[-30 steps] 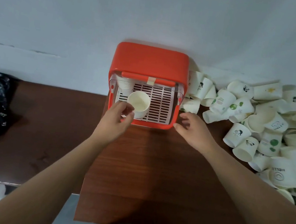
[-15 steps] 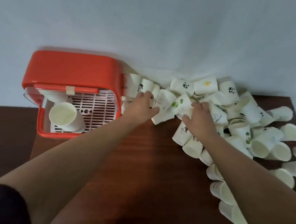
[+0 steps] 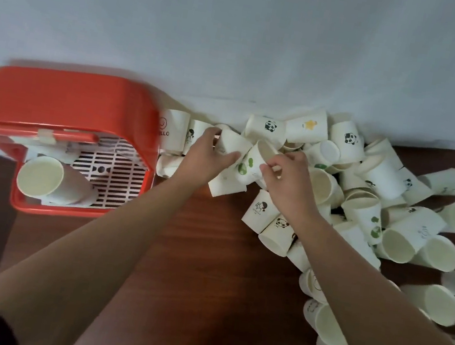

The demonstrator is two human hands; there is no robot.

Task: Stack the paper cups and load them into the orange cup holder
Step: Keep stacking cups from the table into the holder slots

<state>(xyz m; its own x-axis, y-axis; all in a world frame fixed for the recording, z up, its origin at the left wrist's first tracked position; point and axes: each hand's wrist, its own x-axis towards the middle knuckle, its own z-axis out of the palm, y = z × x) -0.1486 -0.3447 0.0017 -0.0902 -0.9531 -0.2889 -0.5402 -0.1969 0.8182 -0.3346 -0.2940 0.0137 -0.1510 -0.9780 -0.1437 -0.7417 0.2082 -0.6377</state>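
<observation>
Nearest to the person, the brown table (image 3: 191, 270) carries loose paper cups (image 3: 437, 304) lying on their sides, to the right of the orange cup holder (image 3: 69, 95) and nearer than it. One second ago both hands were at the holder's open front, the left one on the stack of cups (image 3: 42, 178). Now this stack lies alone on its side inside the holder, mouth toward the person, and both hands have gone to the pile (image 3: 364, 198) just right of the holder. I judge that one load is finished and a new stack is starting (many cups are left, so the task is far from its end).

The left hand (image 3: 204, 158) has its fingers curled round a plain white cup (image 3: 233, 145), close to the holder's right wall. The right hand (image 3: 287, 181), a little farther right of the holder, pinches the rim of a cup with green dots (image 3: 249, 164) between thumb and fingers. The two cups seem to touch each other and are not yet nested. Farther back, right of the holder, more cups lean against the white wall (image 3: 242, 26).
</observation>
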